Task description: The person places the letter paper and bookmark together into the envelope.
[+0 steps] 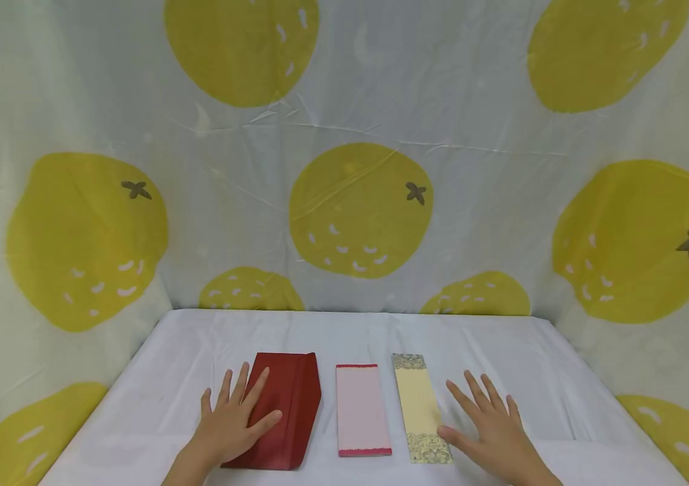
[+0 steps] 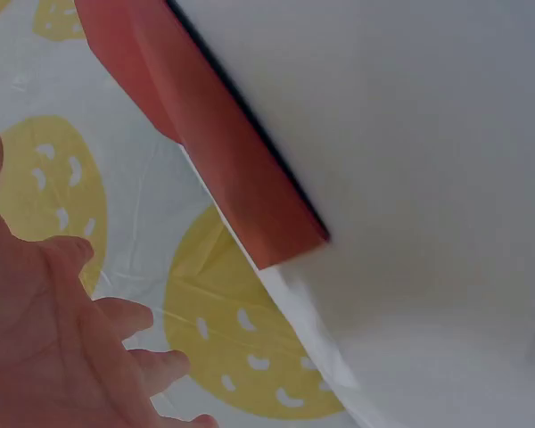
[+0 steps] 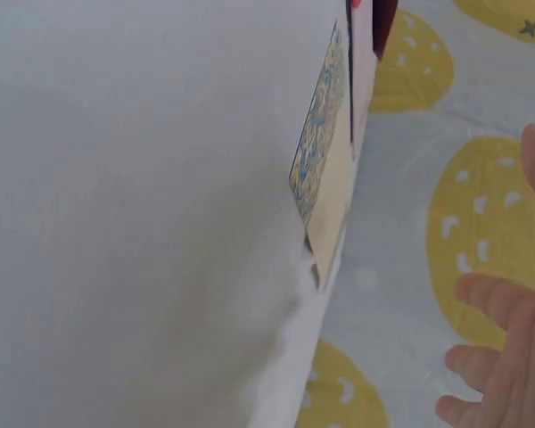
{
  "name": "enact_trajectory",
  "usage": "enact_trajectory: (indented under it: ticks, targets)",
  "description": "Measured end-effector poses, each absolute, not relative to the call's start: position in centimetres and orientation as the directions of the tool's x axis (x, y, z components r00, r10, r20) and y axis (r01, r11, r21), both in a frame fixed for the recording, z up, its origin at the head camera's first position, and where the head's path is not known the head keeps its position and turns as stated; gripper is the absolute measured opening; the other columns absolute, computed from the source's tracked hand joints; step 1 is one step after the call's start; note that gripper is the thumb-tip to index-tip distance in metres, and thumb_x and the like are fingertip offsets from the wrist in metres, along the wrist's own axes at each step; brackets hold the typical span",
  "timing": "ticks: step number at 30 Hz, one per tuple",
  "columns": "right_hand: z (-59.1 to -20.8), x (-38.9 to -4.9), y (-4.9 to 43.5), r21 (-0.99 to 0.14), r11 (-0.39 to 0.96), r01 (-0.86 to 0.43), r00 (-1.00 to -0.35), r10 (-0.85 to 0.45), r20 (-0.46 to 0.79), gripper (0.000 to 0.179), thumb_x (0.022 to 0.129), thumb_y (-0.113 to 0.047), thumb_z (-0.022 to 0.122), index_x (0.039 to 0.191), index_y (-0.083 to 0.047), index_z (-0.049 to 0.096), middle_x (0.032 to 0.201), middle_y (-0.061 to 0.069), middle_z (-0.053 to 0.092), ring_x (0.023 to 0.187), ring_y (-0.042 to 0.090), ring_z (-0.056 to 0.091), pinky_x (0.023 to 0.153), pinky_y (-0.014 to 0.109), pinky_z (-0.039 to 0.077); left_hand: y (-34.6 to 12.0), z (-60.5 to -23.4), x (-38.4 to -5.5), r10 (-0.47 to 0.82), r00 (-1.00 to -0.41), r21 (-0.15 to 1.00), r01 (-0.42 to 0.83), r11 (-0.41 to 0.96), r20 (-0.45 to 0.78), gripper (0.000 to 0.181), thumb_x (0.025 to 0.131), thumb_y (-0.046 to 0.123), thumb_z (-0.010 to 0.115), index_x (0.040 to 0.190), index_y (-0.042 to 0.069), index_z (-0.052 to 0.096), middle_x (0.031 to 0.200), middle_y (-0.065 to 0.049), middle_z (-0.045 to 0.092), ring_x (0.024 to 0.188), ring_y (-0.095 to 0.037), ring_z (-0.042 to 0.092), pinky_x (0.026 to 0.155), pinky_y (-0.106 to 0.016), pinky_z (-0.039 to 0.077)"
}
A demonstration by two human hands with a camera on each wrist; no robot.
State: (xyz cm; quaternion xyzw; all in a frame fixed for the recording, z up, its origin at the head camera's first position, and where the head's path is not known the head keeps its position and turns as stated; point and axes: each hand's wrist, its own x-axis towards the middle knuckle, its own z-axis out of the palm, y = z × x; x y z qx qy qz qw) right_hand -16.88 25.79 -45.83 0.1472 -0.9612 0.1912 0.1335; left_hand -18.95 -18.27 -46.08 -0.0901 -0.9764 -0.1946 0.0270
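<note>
In the head view my left hand (image 1: 227, 426) is spread with straight fingers, overlapping the left part of a dark red envelope (image 1: 283, 412) whose flap lies to the right. The left wrist view shows the palm apart from that envelope (image 2: 241, 169). A pink card (image 1: 361, 410) with red end borders lies in the middle. To its right is a cream card (image 1: 417, 398) with patterned grey-gold ends, slightly tilted. My right hand (image 1: 492, 435), fingers also spread, is beside it, thumb at its lower edge in the head view. Neither hand grips anything.
A white cloth covers the table (image 1: 478, 344). Behind it and along both sides hangs a pale curtain (image 1: 478, 223) printed with large yellow fruits. The table's back edge meets the curtain.
</note>
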Motion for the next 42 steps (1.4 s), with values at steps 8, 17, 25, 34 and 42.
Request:
enact_trajectory:
  ticks: [8, 17, 25, 34, 42]
  targets:
    - [-46.1, -18.4, 21.6, -0.389, 0.824, -0.412, -0.899, -0.298, 0.321, 0.063, 0.086, -0.054, 0.066, 0.130, -0.009, 0.063, 0.144, 0.015, 0.048, 0.136, 0.040, 0.037, 0.099, 0.069, 0.028, -16.8, -46.1, -19.7, 0.184, -0.980, 0.389, 0.198, 0.900, 0.073, 0.088, 0.084, 0.055, 0.067, 0.152, 0.009, 0.033, 0.154, -0.027, 0.025, 0.138, -0.054, 0.020, 0.101, -0.075, 0.013]
    - [-46.4, -19.9, 16.9, -0.551, 0.718, -0.424, -0.905, -0.336, 0.259, 0.057, 0.089, -0.053, 0.064, 0.123, -0.008, 0.065, 0.132, 0.012, 0.058, 0.125, 0.034, 0.050, 0.099, 0.058, 0.039, -15.0, -45.8, -20.6, 0.193, -0.980, 0.427, 0.194, 0.883, 0.046, 0.083, 0.086, 0.047, 0.069, 0.142, -0.007, 0.042, 0.146, -0.027, 0.039, 0.134, -0.051, 0.032, 0.102, -0.068, 0.026]
    - [-47.1, -20.7, 13.8, -0.661, 0.643, -0.386, -0.918, -0.338, 0.207, 0.056, 0.090, -0.053, 0.063, 0.123, -0.007, 0.064, 0.123, 0.003, 0.062, 0.120, 0.029, 0.054, 0.099, 0.053, 0.041, -14.0, -45.9, -21.2, 0.159, -0.984, 0.466, 0.176, 0.867, 0.075, 0.076, 0.087, 0.041, 0.069, 0.137, -0.010, 0.046, 0.140, -0.028, 0.047, 0.131, -0.047, 0.040, 0.104, -0.063, 0.030]
    - [-47.9, -22.0, 10.2, -0.798, 0.497, -0.342, -0.924, -0.333, 0.188, 0.039, 0.091, -0.031, 0.069, 0.113, 0.001, 0.067, 0.102, 0.007, 0.069, 0.093, 0.022, 0.065, 0.083, 0.038, 0.052, -14.3, -46.2, -21.7, 0.073, -0.994, 0.525, 0.102, 0.845, 0.075, 0.075, 0.084, 0.036, 0.073, 0.135, -0.013, 0.047, 0.135, -0.030, 0.050, 0.128, -0.045, 0.044, 0.101, -0.058, 0.038]
    - [-48.4, -22.2, 8.0, -0.868, 0.432, -0.245, -0.945, -0.307, 0.114, 0.032, 0.091, -0.024, 0.069, 0.109, 0.002, 0.067, 0.091, 0.000, 0.067, 0.082, 0.014, 0.064, 0.072, 0.025, 0.052, -14.5, -46.0, -21.6, -0.002, -1.000, 0.518, 0.014, 0.856, 0.031, 0.079, 0.079, 0.035, 0.078, 0.133, -0.014, 0.046, 0.132, -0.032, 0.049, 0.118, -0.048, 0.047, 0.090, -0.060, 0.046]
